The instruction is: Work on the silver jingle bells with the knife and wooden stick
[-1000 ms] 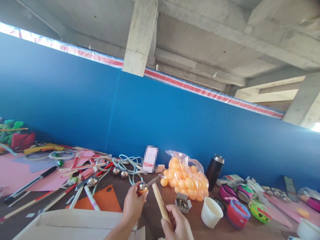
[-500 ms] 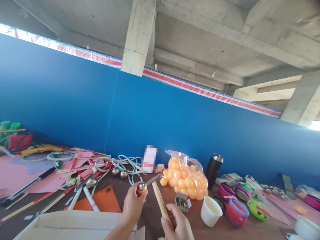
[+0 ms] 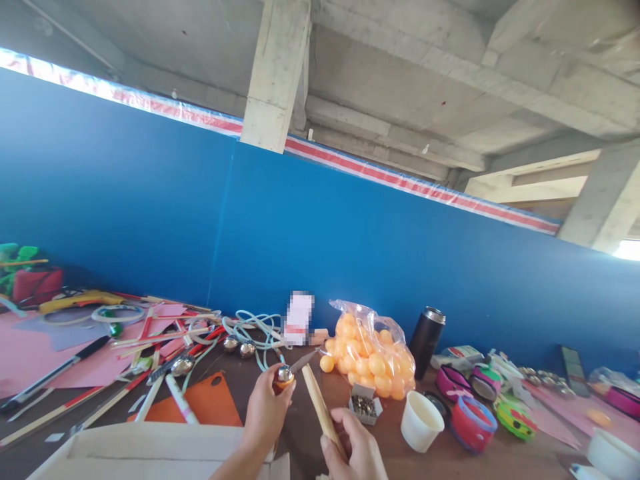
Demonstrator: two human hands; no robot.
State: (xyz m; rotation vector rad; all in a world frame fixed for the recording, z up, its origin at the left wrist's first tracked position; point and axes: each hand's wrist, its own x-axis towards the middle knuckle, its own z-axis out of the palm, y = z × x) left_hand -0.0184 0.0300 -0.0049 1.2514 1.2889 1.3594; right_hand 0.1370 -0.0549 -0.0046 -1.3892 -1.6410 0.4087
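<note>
My left hand (image 3: 267, 403) pinches a shiny metal ball (image 3: 285, 374) between thumb and fingers. The ball's underside looks orange; whether that is a reflection or another piece, I cannot tell. My right hand (image 3: 354, 445) is closed round the lower part of a wooden stick (image 3: 319, 402), which slants up and leftward. Close to the stick's upper end and the ball is a grey, pointed blade-like piece (image 3: 303, 361). Just beyond my right hand stands a small open box of metal pieces (image 3: 364, 404).
Behind are a clear bag of orange balls (image 3: 370, 357), a black bottle (image 3: 427, 342) and a blue wall (image 3: 380, 240). A white cup (image 3: 421, 421) and coloured tape-like rolls (image 3: 473, 425) stand right. Sticks, pens, papers and an orange sheet (image 3: 207, 402) clutter the left, behind cardboard (image 3: 155, 450).
Both hands keep nearly the same place and grip. The whole view has shifted very slightly.
</note>
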